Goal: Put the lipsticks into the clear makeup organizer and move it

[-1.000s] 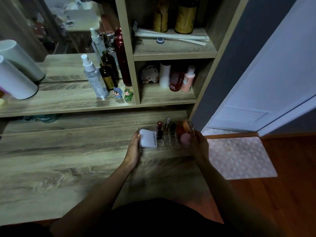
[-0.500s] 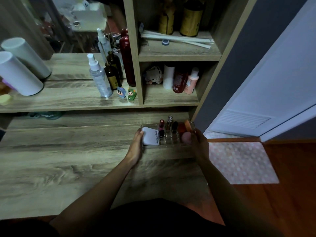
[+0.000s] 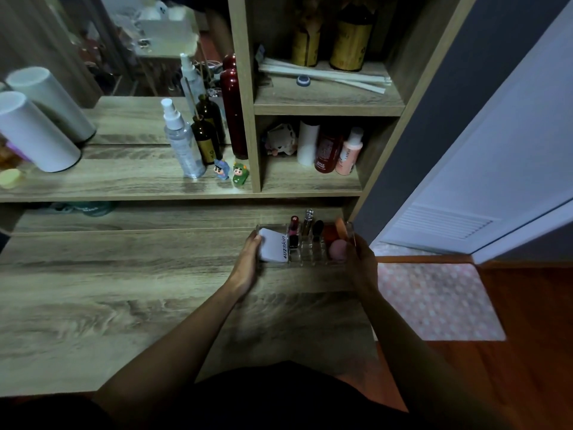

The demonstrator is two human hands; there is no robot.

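The clear makeup organizer (image 3: 307,257) sits at the right end of the wooden tabletop (image 3: 124,290), close under the shelf unit. Upright in its slots are a red lipstick (image 3: 293,232), a silver-capped lipstick (image 3: 308,221) and a dark one (image 3: 317,231). A white compact (image 3: 274,248) fills its left compartment and pink and orange sponges (image 3: 338,248) its right one. My left hand (image 3: 248,259) grips the organizer's left end. Its right end is held by my right hand (image 3: 359,259).
A low shelf (image 3: 124,181) just behind carries a spray bottle (image 3: 181,144), brown bottles, a tall red bottle (image 3: 232,113), two small figurines (image 3: 231,173) and white cylinders (image 3: 34,131). Cubbies hold more bottles. The tabletop's right edge drops to a dotted mat (image 3: 434,299).
The organizer and both hands have shifted slightly toward the back of the table, still gripped at both ends. The camera has tilted a little.
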